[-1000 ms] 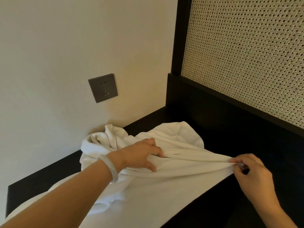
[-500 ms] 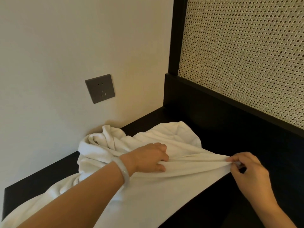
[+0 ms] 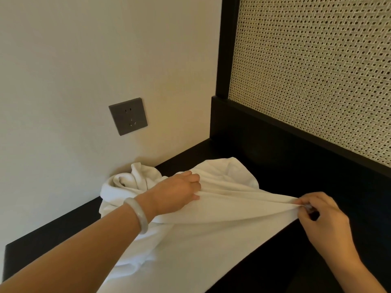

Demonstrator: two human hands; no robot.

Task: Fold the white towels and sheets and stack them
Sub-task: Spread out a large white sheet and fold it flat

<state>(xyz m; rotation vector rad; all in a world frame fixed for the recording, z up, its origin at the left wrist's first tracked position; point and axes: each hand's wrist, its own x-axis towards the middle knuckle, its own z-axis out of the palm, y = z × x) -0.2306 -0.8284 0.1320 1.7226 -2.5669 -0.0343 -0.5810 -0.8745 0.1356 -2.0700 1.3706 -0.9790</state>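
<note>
A white towel (image 3: 201,235) lies rumpled on a black tabletop (image 3: 317,240), bunched up against the wall at the back left. My left hand (image 3: 175,193), with a pale bangle on its wrist, grips a fold along the towel's upper edge with curled fingers. My right hand (image 3: 319,216) pinches the same edge at its right corner. The edge is stretched taut between the two hands. The towel's lower part hangs toward me over the table's near side.
A cream wall with a grey power socket (image 3: 128,116) stands behind the table at the left. A woven cane panel (image 3: 317,70) in a black frame rises along the right side. Bare black tabletop (image 3: 275,166) shows at the back corner.
My left hand has slid a little rightward and farther back along the towel's edge and curled tighter on the fold. My right hand keeps its pinch on the corner.
</note>
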